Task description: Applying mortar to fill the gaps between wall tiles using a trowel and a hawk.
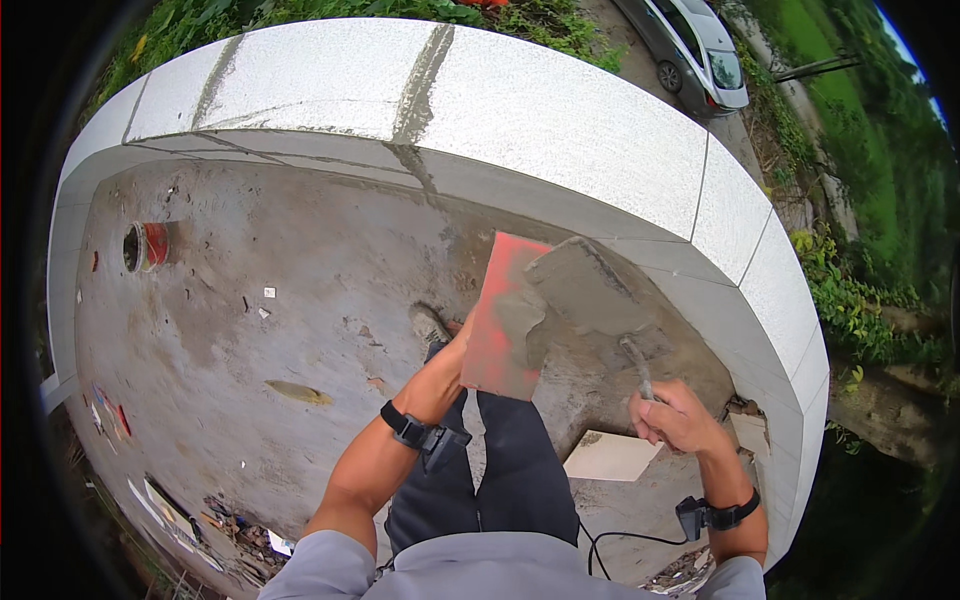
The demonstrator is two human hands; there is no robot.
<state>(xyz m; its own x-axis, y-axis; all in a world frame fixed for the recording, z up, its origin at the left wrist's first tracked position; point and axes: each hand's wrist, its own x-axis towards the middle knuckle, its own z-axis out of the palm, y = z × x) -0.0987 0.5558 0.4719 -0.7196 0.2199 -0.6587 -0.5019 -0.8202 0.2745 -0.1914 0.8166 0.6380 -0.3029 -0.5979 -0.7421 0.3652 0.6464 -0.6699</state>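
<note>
My left hand (461, 345) is mostly hidden behind a red mortar board (486, 335), which it holds up in front of my legs. Grey wet mortar (520, 318) is smeared over the board's right half. In my right hand (676, 415) the fingers are closed around the handle of a trowel (590, 290). Its broad blade is coated in grey mortar and overlaps the board's right edge in view. A pale tile (612, 456) lies on the floor just left of my right hand.
A low curved wall (560, 110) topped with white slabs runs around the far and right sides. On the stained concrete floor (330, 260) lie a tipped red bucket (153, 246), a dry leaf (298, 392) and rubble (235, 535). A car (690, 50) stands beyond the wall.
</note>
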